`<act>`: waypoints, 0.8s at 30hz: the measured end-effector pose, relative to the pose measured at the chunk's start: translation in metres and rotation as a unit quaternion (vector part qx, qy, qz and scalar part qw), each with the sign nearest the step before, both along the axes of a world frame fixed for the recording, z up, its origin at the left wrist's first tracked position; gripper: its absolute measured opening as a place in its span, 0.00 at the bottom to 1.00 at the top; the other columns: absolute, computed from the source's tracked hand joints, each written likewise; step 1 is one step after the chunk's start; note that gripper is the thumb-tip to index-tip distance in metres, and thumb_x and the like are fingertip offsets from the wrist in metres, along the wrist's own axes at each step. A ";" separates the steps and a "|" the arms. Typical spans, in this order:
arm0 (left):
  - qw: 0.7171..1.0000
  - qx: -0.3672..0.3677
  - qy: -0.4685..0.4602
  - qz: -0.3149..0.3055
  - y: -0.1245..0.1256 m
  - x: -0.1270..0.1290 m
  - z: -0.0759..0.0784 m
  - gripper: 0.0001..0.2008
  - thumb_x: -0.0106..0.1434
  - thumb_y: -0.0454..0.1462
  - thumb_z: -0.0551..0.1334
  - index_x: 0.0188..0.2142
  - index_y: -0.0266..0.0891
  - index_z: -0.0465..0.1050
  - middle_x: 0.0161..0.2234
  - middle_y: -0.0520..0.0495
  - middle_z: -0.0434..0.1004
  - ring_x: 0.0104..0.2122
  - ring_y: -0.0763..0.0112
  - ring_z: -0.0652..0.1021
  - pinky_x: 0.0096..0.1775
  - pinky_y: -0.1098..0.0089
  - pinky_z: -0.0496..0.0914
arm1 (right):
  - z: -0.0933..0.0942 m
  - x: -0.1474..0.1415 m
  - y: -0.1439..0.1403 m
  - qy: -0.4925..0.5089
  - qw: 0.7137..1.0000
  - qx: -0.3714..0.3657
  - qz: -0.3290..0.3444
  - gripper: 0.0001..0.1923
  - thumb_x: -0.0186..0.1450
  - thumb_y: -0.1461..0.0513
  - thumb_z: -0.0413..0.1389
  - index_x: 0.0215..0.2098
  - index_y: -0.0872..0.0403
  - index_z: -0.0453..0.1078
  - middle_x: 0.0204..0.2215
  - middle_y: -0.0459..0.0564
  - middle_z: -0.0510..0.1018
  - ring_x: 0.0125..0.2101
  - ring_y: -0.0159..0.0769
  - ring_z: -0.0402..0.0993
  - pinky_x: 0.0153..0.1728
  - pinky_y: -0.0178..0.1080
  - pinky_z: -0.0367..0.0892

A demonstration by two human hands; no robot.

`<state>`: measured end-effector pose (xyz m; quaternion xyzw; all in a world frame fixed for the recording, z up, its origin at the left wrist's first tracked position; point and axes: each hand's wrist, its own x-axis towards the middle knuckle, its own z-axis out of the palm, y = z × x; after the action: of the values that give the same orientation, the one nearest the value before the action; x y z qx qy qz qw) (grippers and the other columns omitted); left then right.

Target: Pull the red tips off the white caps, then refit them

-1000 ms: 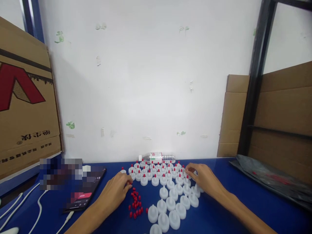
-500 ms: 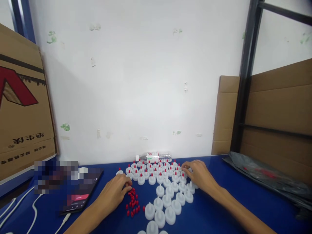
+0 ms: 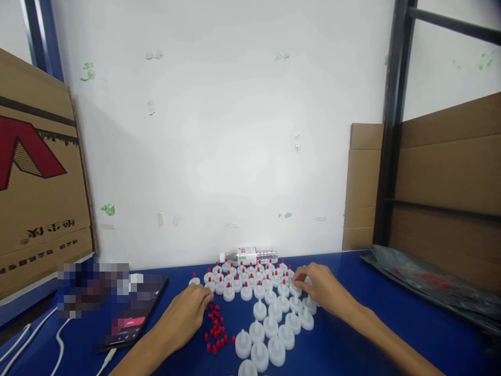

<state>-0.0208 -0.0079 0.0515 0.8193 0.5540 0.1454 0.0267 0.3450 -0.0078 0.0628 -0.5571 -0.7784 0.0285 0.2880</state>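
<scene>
My left hand point(image 3: 191, 307) is closed, its fingertips pressed together at the top of a pile of small red caps point(image 3: 216, 330); anything between them is hidden. At the right of the group, my right hand point(image 3: 315, 284) pinches at the top of a white nozzle lid point(image 3: 295, 291), its fingers covering the small red cap there. Many white lids at the back wear red caps on their nozzles. Nearer me stand bare white lids point(image 3: 277, 351), upright with their nozzles showing. A single red cap point(image 3: 234, 340) lies beside them.
A clear plastic bottle point(image 3: 250, 255) lies along the wall. At the left are a tablet or phone point(image 3: 136, 313), white cables point(image 3: 58, 342) and a printed carton point(image 3: 43, 209). A dark plastic bag point(image 3: 426, 284) lies at the right before cardboard point(image 3: 450, 183) and a black frame.
My right fingers have closed over the red cap on the right-hand lid, which showed before. My left hand stays by the red pile, its fingers drawn closer together. The view has shifted slightly.
</scene>
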 end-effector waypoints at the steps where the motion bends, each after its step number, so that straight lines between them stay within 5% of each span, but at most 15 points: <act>1: 1.000 0.005 -0.002 0.004 0.000 0.000 0.000 0.21 0.75 0.38 0.44 0.37 0.40 0.76 0.37 0.41 0.78 0.41 0.57 0.77 0.44 0.62 0.67 | 0.001 0.000 -0.001 0.010 1.000 0.011 -0.001 0.07 0.67 0.61 0.55 0.35 0.50 0.76 0.34 0.49 0.84 0.38 0.46 0.79 0.40 0.42 0.66; 7: 0.992 0.098 -0.073 -0.029 -0.017 0.013 0.014 0.21 0.76 0.39 0.44 0.38 0.41 0.74 0.37 0.43 0.78 0.42 0.57 0.73 0.47 0.57 0.65 | 0.010 -0.017 -0.016 0.066 0.996 0.055 0.019 0.09 0.76 0.58 0.43 0.47 0.50 0.64 0.34 0.47 0.79 0.33 0.40 0.78 0.35 0.40 0.69; 12: 0.964 0.188 -0.101 -0.157 -0.049 0.042 0.017 0.12 0.75 0.37 0.51 0.39 0.41 0.72 0.37 0.46 0.76 0.39 0.60 0.72 0.45 0.59 0.66 | 0.003 -0.050 -0.041 0.037 0.975 0.124 0.182 0.06 0.75 0.63 0.49 0.46 0.49 0.67 0.44 0.50 0.78 0.45 0.39 0.76 0.47 0.41 0.69; 15: 0.948 0.236 -0.067 -0.205 -0.061 0.057 0.011 0.04 0.70 0.37 0.60 0.42 0.40 0.71 0.36 0.47 0.77 0.38 0.60 0.73 0.41 0.61 0.68 | 0.000 -0.067 -0.056 0.008 0.945 0.195 0.262 0.08 0.75 0.66 0.52 0.49 0.50 0.69 0.43 0.49 0.80 0.43 0.38 0.76 0.46 0.41 0.68; 17: 0.940 0.258 -0.047 -0.220 -0.063 0.063 0.006 0.07 0.68 0.37 0.64 0.44 0.40 0.70 0.37 0.47 0.78 0.37 0.60 0.74 0.40 0.61 0.69 | 0.000 -0.075 -0.064 -0.002 0.924 0.245 0.293 0.08 0.74 0.67 0.54 0.50 0.52 0.69 0.41 0.49 0.81 0.39 0.37 0.76 0.43 0.40 0.68; 24: 0.921 0.307 -0.041 -0.236 -0.058 0.065 -0.007 0.04 0.70 0.35 0.60 0.45 0.40 0.70 0.33 0.47 0.77 0.33 0.61 0.75 0.35 0.63 0.70 | 0.000 -0.083 -0.070 0.029 0.906 0.315 0.280 0.12 0.73 0.69 0.54 0.53 0.54 0.69 0.35 0.47 0.81 0.38 0.37 0.75 0.54 0.45 0.61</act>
<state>0.0443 -0.0657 0.0449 0.8875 0.2717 0.3311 -0.1699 0.2615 -0.0779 0.0624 -0.1954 -0.8619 -0.1229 0.4515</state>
